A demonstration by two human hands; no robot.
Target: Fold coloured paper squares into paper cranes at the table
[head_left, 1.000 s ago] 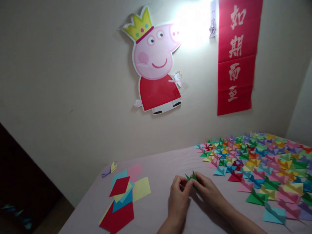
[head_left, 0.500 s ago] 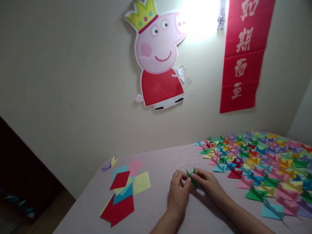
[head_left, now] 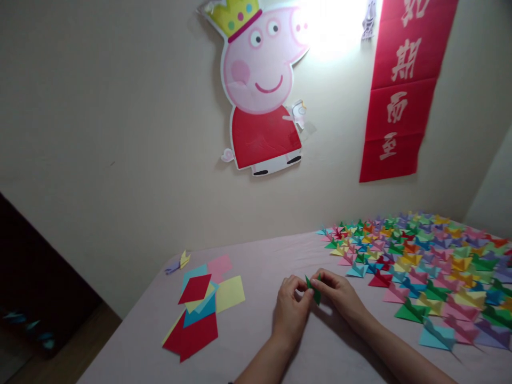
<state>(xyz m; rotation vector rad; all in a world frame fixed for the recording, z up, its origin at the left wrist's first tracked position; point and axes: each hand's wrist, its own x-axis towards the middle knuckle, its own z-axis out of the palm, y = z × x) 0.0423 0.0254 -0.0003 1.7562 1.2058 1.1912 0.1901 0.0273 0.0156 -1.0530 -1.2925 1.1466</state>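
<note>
Between my two hands is a small green folded paper crane (head_left: 317, 296), partly covered by my fingers, with a narrow point sticking up on its left. My left hand (head_left: 291, 304) pinches its left side with thumb and forefinger. From the other side my right hand (head_left: 334, 288) grips its upper right part, hiding the tip there. Both hands are held just over the pink-covered table (head_left: 256, 336). On the right lie rows of finished paper cranes (head_left: 432, 266) in many colours.
Loose square papers, among them a red sheet (head_left: 200, 333) and a yellow sheet (head_left: 231, 294), overlap on the left. Two folded pieces, one yellow (head_left: 184, 260) and one purple (head_left: 173, 268), lie at the back left edge. A wall (head_left: 140, 133) rises behind the table.
My right fingers have closed over the right upper tip of the green paper, which stood visible before. The view has shifted slightly; my left hand keeps its pinch.
</note>
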